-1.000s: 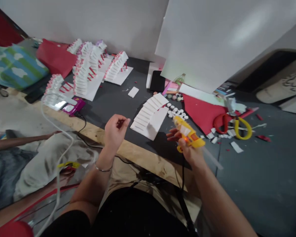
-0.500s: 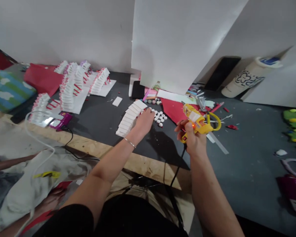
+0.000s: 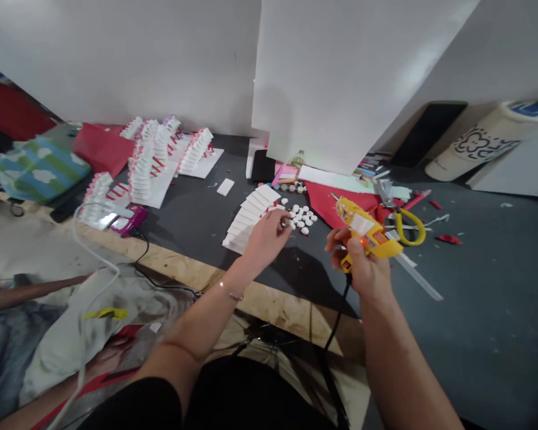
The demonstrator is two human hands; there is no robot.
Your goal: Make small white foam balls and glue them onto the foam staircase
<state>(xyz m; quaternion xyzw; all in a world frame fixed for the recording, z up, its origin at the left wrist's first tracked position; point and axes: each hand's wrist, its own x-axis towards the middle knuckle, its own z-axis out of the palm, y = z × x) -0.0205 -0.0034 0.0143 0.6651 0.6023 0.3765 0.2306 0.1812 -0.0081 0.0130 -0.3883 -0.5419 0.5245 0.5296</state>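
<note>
My left hand [image 3: 269, 236] is above the dark table, its fingertips pinched at the left edge of several small white round pieces [image 3: 303, 218]. Whatever those fingers hold is too small to tell. Beside the hand, on its left, lies a fanned row of white rectangular pieces [image 3: 247, 216]. My right hand [image 3: 362, 263] is closed round a yellow glue gun [image 3: 366, 232] with a glowing orange light, its nozzle pointing up and to the left. Behind the gun is a red sheet [image 3: 321, 200]. Yellow-handled scissors [image 3: 411, 227] lie just right of the gun.
White stepped models [image 3: 144, 170] and a purple device [image 3: 130, 220] with cables are at the left. A white cup [image 3: 475, 143] and black phone [image 3: 428, 132] stand at the back right. At the lower left another person's arm [image 3: 31, 294] shows.
The whole view has shifted, so the table items sit further right. My left hand has drawn back from the fanned pieces towards the white round pieces. My right hand still holds the glue gun.
</note>
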